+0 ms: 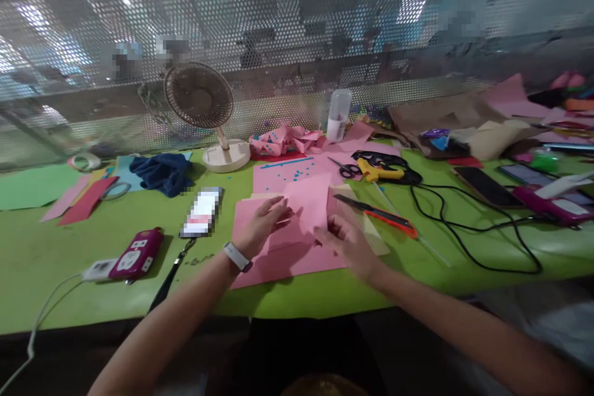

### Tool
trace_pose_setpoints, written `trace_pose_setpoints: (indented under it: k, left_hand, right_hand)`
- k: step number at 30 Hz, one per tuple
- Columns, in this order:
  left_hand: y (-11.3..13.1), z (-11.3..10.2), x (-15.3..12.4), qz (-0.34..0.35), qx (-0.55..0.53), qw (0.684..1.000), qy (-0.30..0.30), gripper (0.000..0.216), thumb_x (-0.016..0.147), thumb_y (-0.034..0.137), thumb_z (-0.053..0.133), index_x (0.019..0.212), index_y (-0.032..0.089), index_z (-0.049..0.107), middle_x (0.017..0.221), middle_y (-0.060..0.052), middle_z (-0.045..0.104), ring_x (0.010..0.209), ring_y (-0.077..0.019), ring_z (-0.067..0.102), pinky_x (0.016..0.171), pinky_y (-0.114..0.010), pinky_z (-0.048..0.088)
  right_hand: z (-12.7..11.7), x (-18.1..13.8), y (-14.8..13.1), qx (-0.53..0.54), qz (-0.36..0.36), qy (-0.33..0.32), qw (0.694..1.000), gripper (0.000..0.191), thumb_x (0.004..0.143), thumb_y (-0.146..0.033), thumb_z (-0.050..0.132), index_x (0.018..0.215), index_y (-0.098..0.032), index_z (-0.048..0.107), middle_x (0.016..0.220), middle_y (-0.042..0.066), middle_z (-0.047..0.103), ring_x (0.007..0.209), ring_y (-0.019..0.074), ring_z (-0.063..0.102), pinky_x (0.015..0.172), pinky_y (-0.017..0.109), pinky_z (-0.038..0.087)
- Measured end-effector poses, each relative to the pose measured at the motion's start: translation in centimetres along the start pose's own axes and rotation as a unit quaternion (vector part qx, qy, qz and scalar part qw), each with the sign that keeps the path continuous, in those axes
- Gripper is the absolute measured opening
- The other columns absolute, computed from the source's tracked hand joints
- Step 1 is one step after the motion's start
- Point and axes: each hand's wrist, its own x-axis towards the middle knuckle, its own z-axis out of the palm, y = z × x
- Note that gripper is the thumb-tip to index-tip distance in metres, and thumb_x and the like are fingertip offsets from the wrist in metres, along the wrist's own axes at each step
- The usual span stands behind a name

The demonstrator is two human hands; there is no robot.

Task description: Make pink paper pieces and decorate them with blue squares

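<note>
A small sheet of pink paper (pixel 310 199) is raised a little over a larger pink sheet (pixel 283 260) on the green table (pixel 69 247). My left hand (pixel 262 223) pinches the small sheet's left edge, with a white watch on its wrist. My right hand (pixel 347 240) grips the sheet's lower right corner, fingers curled. An orange utility knife (pixel 380 215) lies just right of my right hand.
A small desk fan (pixel 202 102), blue cloth (pixel 162 172), scissors (pixel 346 167), yellow glue gun (pixel 378 170) with black cable (pixel 464 229), white bottle (pixel 338 114), phones (pixel 487 187), a maroon power strip (pixel 135 253) and paper scraps (pixel 283 139) lie around. A perforated metal screen stands behind.
</note>
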Motion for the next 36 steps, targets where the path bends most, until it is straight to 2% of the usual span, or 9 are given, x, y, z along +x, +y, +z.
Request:
trace_pose_setpoints:
  k: [4, 8, 11, 16, 21, 23, 25, 31, 36]
  left_hand:
    - [0.0, 0.9, 0.1, -0.014, -0.105, 0.993, -0.058, 0.049, 0.081, 0.042, 0.076, 0.119, 0.017, 0.057, 0.108, -0.014, 0.072, 0.091, -0.0201, 0.072, 0.084, -0.033, 0.055]
    - [0.5, 0.8, 0.3, 0.038, -0.185, 0.982, -0.008, 0.046, 0.073, 0.025, 0.083, 0.112, 0.021, 0.06, 0.098, -0.003, 0.074, 0.081, -0.0121, 0.07, 0.075, -0.025, 0.055]
    - [0.6, 0.2, 0.8, 0.052, -0.176, 0.983, 0.012, 0.032, 0.069, 0.023, 0.086, 0.095, 0.018, 0.067, 0.083, 0.002, 0.072, 0.067, -0.0064, 0.065, 0.063, -0.018, 0.051]
    - [0.9, -0.1, 1.1, 0.158, -0.132, 0.979, 0.008, 0.026, 0.06, 0.026, 0.091, 0.078, 0.017, 0.075, 0.083, -0.001, 0.075, 0.08, -0.0113, 0.068, 0.082, -0.025, 0.055]
    - [2.4, -0.6, 0.0, 0.289, 0.07, 0.954, -0.041, 0.022, 0.069, 0.038, 0.085, 0.083, 0.023, 0.079, 0.095, -0.005, 0.077, 0.09, -0.0214, 0.07, 0.088, -0.038, 0.056]
    - [2.9, -1.3, -0.3, 0.358, 0.227, 0.899, -0.11, 0.025, 0.076, 0.041, 0.079, 0.092, 0.023, 0.08, 0.117, -0.012, 0.072, 0.111, -0.028, 0.064, 0.1, -0.045, 0.049]
    - [3.0, -2.3, -0.2, 0.412, 0.341, 0.838, -0.111, 0.019, 0.082, 0.038, 0.074, 0.095, 0.026, 0.08, 0.114, -0.011, 0.073, 0.11, -0.0267, 0.064, 0.102, -0.047, 0.046]
    - [0.8, -4.8, 0.6, 0.302, 0.463, 0.812, -0.185, 0.025, 0.085, 0.028, 0.069, 0.108, 0.031, 0.076, 0.115, -0.008, 0.073, 0.112, -0.0249, 0.065, 0.107, -0.045, 0.044]
    - [0.4, -5.7, -0.3, 0.254, 0.465, 0.812, -0.244, 0.04, 0.083, 0.029, 0.069, 0.123, 0.029, 0.069, 0.131, -0.008, 0.065, 0.125, -0.0269, 0.058, 0.112, -0.045, 0.04]
  right_hand:
    - [0.7, -0.4, -1.1, -0.127, -0.167, -0.005, 0.978, 0.012, 0.083, -0.032, 0.067, 0.086, -0.021, 0.065, 0.105, 0.009, 0.065, 0.102, 0.0227, 0.06, 0.092, 0.037, 0.048]
    - [1.0, -0.6, -0.8, -0.045, -0.108, -0.081, 0.99, 0.023, 0.088, -0.029, 0.062, 0.109, -0.021, 0.064, 0.108, 0.008, 0.068, 0.099, 0.0211, 0.063, 0.089, 0.036, 0.051]
    - [0.4, -0.6, -0.1, -0.028, -0.059, -0.106, 0.992, 0.019, 0.085, -0.031, 0.065, 0.102, -0.02, 0.066, 0.104, 0.008, 0.069, 0.096, 0.0214, 0.064, 0.086, 0.035, 0.052]
    - [-1.4, 1.7, -0.3, 0.003, -0.015, -0.067, 0.998, 0.029, 0.078, -0.034, 0.075, 0.101, -0.021, 0.064, 0.104, 0.007, 0.07, 0.095, 0.0208, 0.066, 0.084, 0.035, 0.052]
    - [-2.9, 4.9, -2.2, 0.003, -0.136, -0.019, 0.991, 0.023, 0.08, -0.039, 0.074, 0.095, -0.023, 0.069, 0.1, 0.005, 0.073, 0.097, 0.0209, 0.066, 0.089, 0.038, 0.051]
    - [-3.6, 5.5, -1.9, -0.067, -0.231, -0.013, 0.971, 0.015, 0.083, -0.037, 0.071, 0.092, -0.024, 0.072, 0.102, 0.005, 0.073, 0.101, 0.0218, 0.066, 0.095, 0.04, 0.049]
    - [-4.4, 5.8, -0.8, -0.147, -0.287, -0.04, 0.946, 0.015, 0.089, -0.033, 0.063, 0.094, -0.025, 0.074, 0.105, 0.006, 0.073, 0.105, 0.0225, 0.065, 0.097, 0.041, 0.047]
    - [-6.0, 5.5, 3.9, -0.332, -0.275, -0.138, 0.892, 0.042, 0.075, -0.007, 0.053, 0.109, -0.021, 0.072, 0.111, 0.009, 0.073, 0.108, 0.0253, 0.065, 0.096, 0.047, 0.047]
    - [-6.5, 5.0, 4.1, -0.421, -0.267, -0.203, 0.842, 0.059, 0.059, -0.007, 0.063, 0.115, -0.022, 0.071, 0.123, 0.009, 0.07, 0.116, 0.0283, 0.061, 0.108, 0.053, 0.038]
